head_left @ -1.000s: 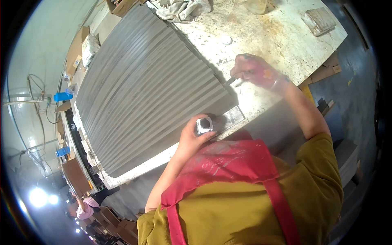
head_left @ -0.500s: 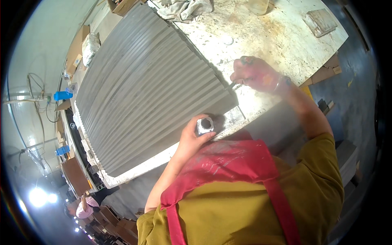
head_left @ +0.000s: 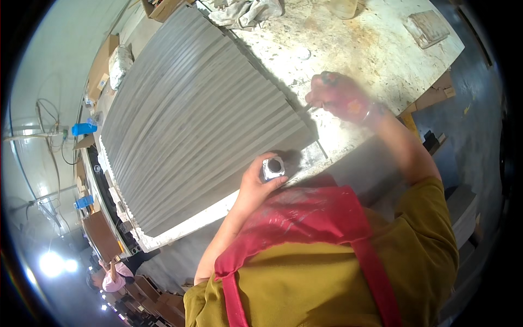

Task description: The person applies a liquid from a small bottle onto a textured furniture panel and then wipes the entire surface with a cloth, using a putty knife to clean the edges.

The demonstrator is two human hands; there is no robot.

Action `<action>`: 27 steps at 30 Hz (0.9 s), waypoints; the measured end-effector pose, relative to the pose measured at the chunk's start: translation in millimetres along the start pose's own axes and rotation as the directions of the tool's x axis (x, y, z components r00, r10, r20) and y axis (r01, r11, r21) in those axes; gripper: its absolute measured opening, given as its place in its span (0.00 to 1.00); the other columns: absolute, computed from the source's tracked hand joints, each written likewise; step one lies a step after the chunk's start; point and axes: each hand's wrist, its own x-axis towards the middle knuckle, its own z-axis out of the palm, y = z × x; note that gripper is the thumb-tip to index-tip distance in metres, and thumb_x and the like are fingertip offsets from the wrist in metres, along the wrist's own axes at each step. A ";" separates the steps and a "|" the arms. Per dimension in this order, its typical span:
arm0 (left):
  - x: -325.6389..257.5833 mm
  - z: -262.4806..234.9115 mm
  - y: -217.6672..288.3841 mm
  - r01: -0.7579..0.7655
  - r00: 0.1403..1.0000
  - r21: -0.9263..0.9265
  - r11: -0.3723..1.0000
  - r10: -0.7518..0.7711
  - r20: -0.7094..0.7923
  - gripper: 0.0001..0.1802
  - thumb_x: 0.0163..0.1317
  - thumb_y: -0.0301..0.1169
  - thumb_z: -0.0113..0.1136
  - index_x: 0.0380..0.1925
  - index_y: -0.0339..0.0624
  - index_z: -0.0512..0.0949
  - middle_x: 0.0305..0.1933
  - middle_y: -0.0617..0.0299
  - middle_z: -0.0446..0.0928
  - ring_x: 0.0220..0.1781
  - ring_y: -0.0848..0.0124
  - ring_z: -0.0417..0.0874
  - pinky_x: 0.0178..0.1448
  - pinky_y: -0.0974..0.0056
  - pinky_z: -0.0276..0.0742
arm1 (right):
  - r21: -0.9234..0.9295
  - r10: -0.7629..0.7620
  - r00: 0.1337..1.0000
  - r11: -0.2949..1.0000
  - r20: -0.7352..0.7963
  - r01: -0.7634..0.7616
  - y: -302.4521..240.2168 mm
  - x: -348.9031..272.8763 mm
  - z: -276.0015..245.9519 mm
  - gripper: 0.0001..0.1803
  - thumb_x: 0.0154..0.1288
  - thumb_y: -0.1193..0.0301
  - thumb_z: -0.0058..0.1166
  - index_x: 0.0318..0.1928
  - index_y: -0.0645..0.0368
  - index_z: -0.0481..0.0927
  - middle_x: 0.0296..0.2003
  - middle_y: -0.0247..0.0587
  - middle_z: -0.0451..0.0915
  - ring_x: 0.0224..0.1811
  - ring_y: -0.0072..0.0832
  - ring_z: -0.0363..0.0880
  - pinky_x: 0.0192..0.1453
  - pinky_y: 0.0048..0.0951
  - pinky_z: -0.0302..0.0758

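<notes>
The work in hand looks like touching up the ends of the grey strips (head_left: 201,120) on the worktop (head_left: 376,43); the next move probably calls for a light, steady stroke. The right hand (head_left: 340,98), blurred, is clenched round a slim tool (head_left: 310,109) jutting from its fingertips toward the strips' right-hand ends. The left hand (head_left: 256,182) has its grip round a pot (head_left: 274,165) by their near edge.

The long, dark-grey, ridged strips (head_left: 201,120) are showing a mostly matt finish across the white counter (head_left: 376,52), whose bare surface is looking rough and stained. By the front edge, a small white squarish container (head_left: 268,174) is looking smooth, its material unclear. Toward the far edge, a crumpled greyish-white cloth (head_left: 248,14) is looking soft. The red cloth apron (head_left: 310,215) is showing pale smears.
</notes>
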 end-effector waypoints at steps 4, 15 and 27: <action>-0.1 -0.2 -1.3 0.027 0.999 0.000 1.000 -0.027 0.023 0.29 0.51 0.25 0.71 0.53 0.41 0.71 0.47 0.66 0.75 0.49 0.77 0.74 0.55 0.70 0.69 | 0.086 0.028 1.000 0.996 0.010 -0.029 4.0 -3.9 -7.7 0.06 0.60 0.71 0.52 0.35 0.50 0.82 0.34 0.32 0.75 0.42 0.31 0.76 0.45 0.33 0.75; 0.3 -0.6 -2.4 0.022 0.999 0.005 1.000 -0.022 0.028 0.28 0.51 0.24 0.70 0.53 0.40 0.70 0.49 0.65 0.74 0.49 0.77 0.74 0.55 0.71 0.69 | 0.035 -0.024 1.000 0.999 -0.001 0.024 3.3 -5.5 0.1 0.09 0.54 0.73 0.55 0.37 0.50 0.80 0.39 0.32 0.75 0.44 0.34 0.75 0.48 0.35 0.73; 0.0 0.6 4.0 0.059 0.998 -0.069 0.996 -0.056 0.041 0.29 0.51 0.25 0.71 0.53 0.41 0.70 0.48 0.65 0.74 0.49 0.77 0.73 0.55 0.71 0.68 | -0.013 -0.087 0.996 0.996 -0.014 0.087 -0.3 -0.4 -1.0 0.05 0.58 0.69 0.54 0.34 0.51 0.81 0.36 0.33 0.75 0.43 0.34 0.75 0.48 0.35 0.73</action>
